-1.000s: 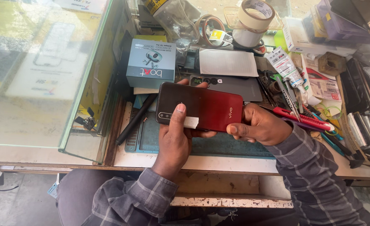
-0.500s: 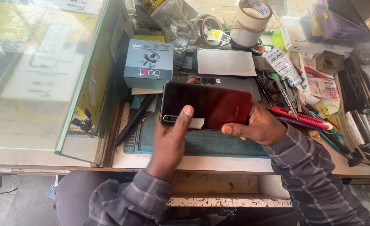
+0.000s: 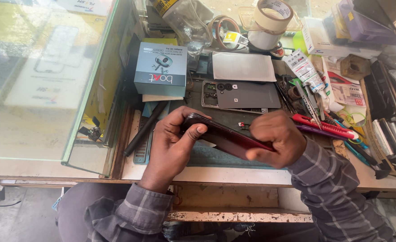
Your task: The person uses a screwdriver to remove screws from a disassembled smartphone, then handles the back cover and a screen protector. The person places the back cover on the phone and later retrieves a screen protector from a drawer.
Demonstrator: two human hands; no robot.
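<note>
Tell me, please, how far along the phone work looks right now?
Done: a grey back cover already lies apart on the bench. In hand: the left hand and right hand grip a red phone by its ends, tilted on edge. Left: the red phone looks closed, with no part off.

free: mat front (image 3: 216, 157) | blocked: opened phone (image 3: 242, 95), box (image 3: 161, 68)
</note>
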